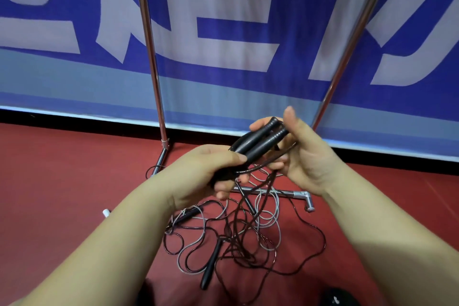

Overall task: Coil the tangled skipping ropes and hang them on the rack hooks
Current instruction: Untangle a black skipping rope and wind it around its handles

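Blue banner (223,32) with pale lettering backs a red floor (62,194). Chrome rack (149,45) stands before it, base bar behind the tangle. Tangled ropes (243,238), dark and grey, lie on the floor below both hands. Left hand (201,176) grips two black handles (258,141) together, fingers curled round them. Right hand (305,156) pinches a dark cord (268,161) beside the handle tips, thumb raised

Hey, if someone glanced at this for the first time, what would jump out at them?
First the two hands at centre: the left hand grips a pair of black handles, and the right hand pinches a dark cord beside them. Below lies a tangle of ropes on the red floor. Behind stands a big blue banner.
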The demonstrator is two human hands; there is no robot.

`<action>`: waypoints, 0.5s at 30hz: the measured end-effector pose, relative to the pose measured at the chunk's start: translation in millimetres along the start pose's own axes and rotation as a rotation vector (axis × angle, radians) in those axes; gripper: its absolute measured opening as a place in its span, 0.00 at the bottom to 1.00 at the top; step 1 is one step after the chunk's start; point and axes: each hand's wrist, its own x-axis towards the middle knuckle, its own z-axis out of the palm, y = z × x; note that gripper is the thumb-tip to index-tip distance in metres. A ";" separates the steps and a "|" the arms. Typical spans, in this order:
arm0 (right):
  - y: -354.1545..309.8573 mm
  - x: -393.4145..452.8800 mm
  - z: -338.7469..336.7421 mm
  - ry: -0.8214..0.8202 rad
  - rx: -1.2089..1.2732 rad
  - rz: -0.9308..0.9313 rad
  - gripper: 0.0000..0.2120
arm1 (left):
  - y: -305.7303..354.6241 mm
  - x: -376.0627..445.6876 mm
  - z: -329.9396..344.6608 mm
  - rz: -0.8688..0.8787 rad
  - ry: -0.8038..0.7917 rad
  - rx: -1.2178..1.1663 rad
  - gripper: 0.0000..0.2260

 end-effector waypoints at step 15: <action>-10.5 -5.2 32.7 0.541 -0.020 -0.283 0.14 | 19.2 8.0 13.2 0.121 0.391 0.074 0.12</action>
